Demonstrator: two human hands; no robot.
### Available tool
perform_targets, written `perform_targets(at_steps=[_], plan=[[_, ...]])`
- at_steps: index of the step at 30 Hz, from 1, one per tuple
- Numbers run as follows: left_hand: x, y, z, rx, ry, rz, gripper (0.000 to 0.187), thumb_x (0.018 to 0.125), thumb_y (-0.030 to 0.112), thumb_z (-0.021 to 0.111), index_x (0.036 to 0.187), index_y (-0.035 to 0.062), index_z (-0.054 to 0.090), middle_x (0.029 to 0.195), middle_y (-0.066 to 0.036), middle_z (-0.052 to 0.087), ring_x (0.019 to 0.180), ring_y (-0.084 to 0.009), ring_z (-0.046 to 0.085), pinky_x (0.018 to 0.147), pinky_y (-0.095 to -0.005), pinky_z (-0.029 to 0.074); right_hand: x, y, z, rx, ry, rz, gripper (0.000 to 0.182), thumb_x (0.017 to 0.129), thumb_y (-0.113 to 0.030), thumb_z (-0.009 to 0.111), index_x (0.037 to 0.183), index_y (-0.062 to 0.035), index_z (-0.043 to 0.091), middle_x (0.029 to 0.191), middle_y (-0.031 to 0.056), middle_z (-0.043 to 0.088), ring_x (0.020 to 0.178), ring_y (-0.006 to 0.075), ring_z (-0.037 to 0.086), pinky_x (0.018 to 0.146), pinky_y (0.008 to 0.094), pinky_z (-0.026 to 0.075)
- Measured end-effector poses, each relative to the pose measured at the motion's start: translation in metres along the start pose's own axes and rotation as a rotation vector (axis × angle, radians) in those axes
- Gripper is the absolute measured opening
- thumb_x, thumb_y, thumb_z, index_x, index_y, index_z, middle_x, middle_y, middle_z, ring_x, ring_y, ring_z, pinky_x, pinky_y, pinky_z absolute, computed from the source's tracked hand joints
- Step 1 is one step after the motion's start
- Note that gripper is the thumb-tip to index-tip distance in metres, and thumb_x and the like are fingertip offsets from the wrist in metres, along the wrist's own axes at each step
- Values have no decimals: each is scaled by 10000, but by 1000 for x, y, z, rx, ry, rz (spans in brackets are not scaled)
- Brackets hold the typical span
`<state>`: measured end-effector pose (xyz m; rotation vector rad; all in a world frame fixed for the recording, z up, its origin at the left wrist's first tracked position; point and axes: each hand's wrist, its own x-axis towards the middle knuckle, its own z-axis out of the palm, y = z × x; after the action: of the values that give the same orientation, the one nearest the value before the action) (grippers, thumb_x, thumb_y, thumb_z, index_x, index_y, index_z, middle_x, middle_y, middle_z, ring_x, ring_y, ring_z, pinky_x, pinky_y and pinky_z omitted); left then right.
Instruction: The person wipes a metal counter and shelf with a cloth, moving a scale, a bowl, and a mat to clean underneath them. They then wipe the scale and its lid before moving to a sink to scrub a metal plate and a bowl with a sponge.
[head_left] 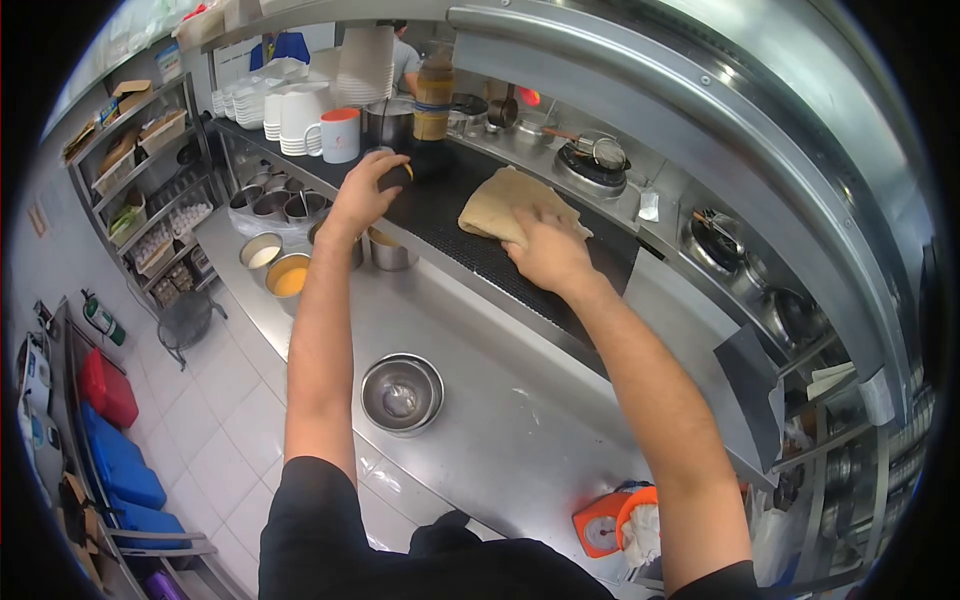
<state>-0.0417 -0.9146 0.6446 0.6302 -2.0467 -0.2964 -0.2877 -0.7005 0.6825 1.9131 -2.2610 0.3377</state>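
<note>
My left hand [362, 195] is raised at the dark perforated shelf [440, 215], its fingers curled round a small dark object [397, 177] with a yellow-orange edge. What kind of thing it is I cannot make out. On the same shelf lies a folded beige cloth [495, 200]. My right hand [550, 250] rests on the cloth's near right part, fingers stretched over its top. Close to my left hand stand a white mug [340, 137] with an orange inside and a tall bottle [433, 95] with brownish contents.
Below, on the steel counter [500, 400], sit nested metal bowls [402, 393]. Pots of yellow liquid [290, 277] and white liquid [262, 252] stand at the left. An orange scale [600, 525] is at the near right. Pans and burners [592, 165] lie beyond the shelf.
</note>
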Motion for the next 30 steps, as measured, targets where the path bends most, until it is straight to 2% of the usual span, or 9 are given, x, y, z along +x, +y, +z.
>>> perform_targets(at_steps=[5, 11, 14, 20, 22, 26, 30], plan=[[-15, -1, -9, 32, 16, -40, 531, 806, -4, 761, 1314, 118, 665, 1371, -133, 607, 1264, -342, 590, 1075, -393, 484, -4, 10, 4, -7, 62, -37, 580, 918, -292, 697, 1455, -136, 541, 1488, 202, 514, 1356, 409, 490, 1142, 474, 409], [-23, 5, -11, 98, 94, -68, 503, 808, -3, 764, 1290, 120, 688, 1363, -120, 620, 1257, -321, 606, 1082, -385, 483, -9, 12, 19, -12, 189, -73, 569, 909, -295, 693, 1432, -117, 556, 1437, 176, 562, 1299, 401, 526, 1115, 477, 432], [-24, -6, -12, -12, 97, -139, 506, 804, 2, 773, 1288, 127, 693, 1371, -115, 622, 1259, -309, 609, 1079, -378, 484, -11, 16, 23, -21, 220, -87, 570, 908, -295, 692, 1433, -120, 558, 1434, 169, 567, 1276, 398, 540, 1108, 476, 439], [-18, -1, -4, -19, 40, -31, 507, 814, 55, 798, 1301, 145, 689, 1389, -119, 623, 1292, -300, 592, 1095, -377, 473, -8, 13, 24, -48, 199, -74, 552, 908, -291, 709, 1421, -145, 569, 1448, 146, 541, 1296, 379, 518, 1080, 474, 477], [-12, 0, 10, -38, 39, -19, 516, 818, 49, 802, 1312, 142, 686, 1394, -121, 619, 1309, -291, 582, 1111, -364, 455, -7, 12, 24, -49, 223, -88, 528, 895, -285, 729, 1383, -133, 593, 1410, 142, 568, 1270, 373, 540, 1059, 483, 486], [-2, 10, 24, 55, 21, -70, 504, 838, 146, 806, 1325, 170, 680, 1432, -134, 599, 1303, -340, 579, 1094, -407, 477, 2, 13, 23, -36, 222, -93, 481, 861, -273, 774, 1289, -103, 638, 1277, 135, 647, 1208, 358, 589, 1014, 505, 501], [2, 7, 22, 62, -52, -55, 584, 824, 215, 834, 1377, 186, 648, 1467, -165, 567, 1311, -343, 576, 1088, -395, 481, 14, -2, 21, -34, 341, -20, 443, 841, -251, 789, 1233, -90, 659, 1189, 125, 687, 1165, 343, 619, 980, 482, 522]])
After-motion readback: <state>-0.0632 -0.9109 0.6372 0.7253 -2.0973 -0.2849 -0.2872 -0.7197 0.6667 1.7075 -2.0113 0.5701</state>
